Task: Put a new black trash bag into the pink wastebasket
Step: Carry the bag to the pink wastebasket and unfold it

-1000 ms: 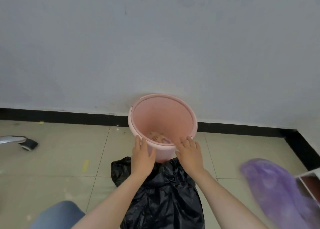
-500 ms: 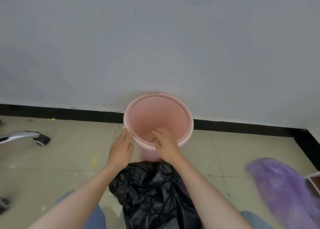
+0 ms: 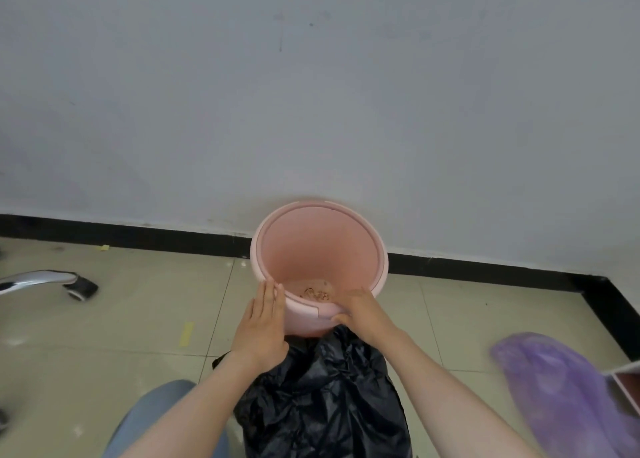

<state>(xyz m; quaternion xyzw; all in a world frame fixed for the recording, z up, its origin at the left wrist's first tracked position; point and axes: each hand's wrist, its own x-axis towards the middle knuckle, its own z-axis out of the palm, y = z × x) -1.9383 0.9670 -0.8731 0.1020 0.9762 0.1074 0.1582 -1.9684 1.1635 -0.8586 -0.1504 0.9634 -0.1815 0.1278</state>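
Observation:
The pink wastebasket (image 3: 318,246) stands on the floor against the wall, unlined, with a few scraps on its bottom. My left hand (image 3: 261,326) lies flat against its near left side, fingers straight and together. My right hand (image 3: 363,314) grips the near right rim, fingers inside and thumb outside. A crumpled black trash bag (image 3: 322,398) lies on the floor just in front of the basket, under and between my forearms, with neither hand holding it.
A purple plastic bag (image 3: 561,388) lies on the floor to the right, beside the corner of a pink box (image 3: 628,385). A chrome chair leg with a caster (image 3: 52,281) sits at the left. My knee in jeans (image 3: 156,412) shows at the bottom.
My left hand has moved in from beside the basket to press on its side. My right hand has shifted right along the near rim and taken hold of it.

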